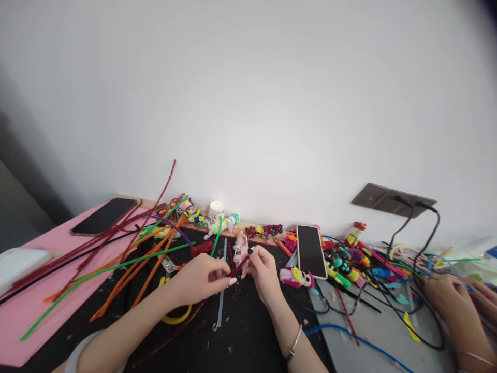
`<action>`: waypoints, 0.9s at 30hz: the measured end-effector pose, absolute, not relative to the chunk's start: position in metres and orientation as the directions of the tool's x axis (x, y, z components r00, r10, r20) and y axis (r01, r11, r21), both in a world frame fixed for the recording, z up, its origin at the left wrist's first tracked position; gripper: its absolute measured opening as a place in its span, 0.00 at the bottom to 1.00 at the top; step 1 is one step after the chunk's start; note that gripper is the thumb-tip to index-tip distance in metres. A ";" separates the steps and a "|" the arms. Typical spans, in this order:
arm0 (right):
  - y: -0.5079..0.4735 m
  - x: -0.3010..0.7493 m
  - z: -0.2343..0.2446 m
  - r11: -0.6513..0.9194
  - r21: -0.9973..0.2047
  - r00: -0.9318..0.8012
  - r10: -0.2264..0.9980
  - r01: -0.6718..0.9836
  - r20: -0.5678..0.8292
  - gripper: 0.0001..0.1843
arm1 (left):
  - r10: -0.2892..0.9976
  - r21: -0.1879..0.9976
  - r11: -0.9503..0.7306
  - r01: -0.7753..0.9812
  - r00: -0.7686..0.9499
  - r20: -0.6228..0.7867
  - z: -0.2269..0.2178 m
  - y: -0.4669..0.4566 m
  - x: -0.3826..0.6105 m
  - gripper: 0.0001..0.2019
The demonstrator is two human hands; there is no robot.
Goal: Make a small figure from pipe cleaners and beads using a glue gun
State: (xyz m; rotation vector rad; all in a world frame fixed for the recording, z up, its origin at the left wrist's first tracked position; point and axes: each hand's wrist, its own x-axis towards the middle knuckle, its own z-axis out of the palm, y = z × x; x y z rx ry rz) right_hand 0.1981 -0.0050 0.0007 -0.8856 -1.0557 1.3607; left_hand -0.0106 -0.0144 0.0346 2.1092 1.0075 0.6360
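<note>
My left hand (205,280) and my right hand (263,269) meet over the black work surface (240,339). Between their fingertips runs a short stretch of dark red pipe cleaner (235,271), pinched from both sides. A pale hot glue gun (240,247) lies just behind my fingers. Below them a translucent glue stick (221,308) rests on the surface. Yellow-handled scissors (176,318) are partly hidden under my left forearm. A tightly wound dark red coil (202,248) sits behind my left hand.
Long red, orange and green pipe cleaners (155,254) spread over a pink board (23,331) at left, near a dark phone (104,216). Another phone (311,252) and several fuzzy figures stand right. Black cables (438,233) hang from a wall socket. Another person's hands (446,292) work far right.
</note>
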 end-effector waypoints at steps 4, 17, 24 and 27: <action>-0.006 0.194 -0.006 0.081 -0.972 -0.022 0.996 -0.223 0.088 0.27 | 0.796 0.734 -0.461 0.499 0.597 0.094 0.029 -0.018 -0.006 0.17; -0.011 0.190 -0.010 -0.049 -0.918 -0.172 0.985 -0.393 0.021 0.21 | 0.721 0.463 -0.673 0.577 0.650 0.238 0.014 -0.017 -0.007 0.22; -0.015 0.187 -0.009 -0.151 -0.931 -0.322 0.946 -0.331 -0.039 0.27 | 0.728 0.505 -0.661 0.555 0.638 0.251 0.009 -0.015 -0.007 0.20; -0.013 0.186 -0.012 -0.141 -0.938 -0.310 0.950 -0.316 -0.038 0.27 | 0.747 0.529 -0.635 0.563 0.621 0.237 0.014 -0.017 -0.006 0.18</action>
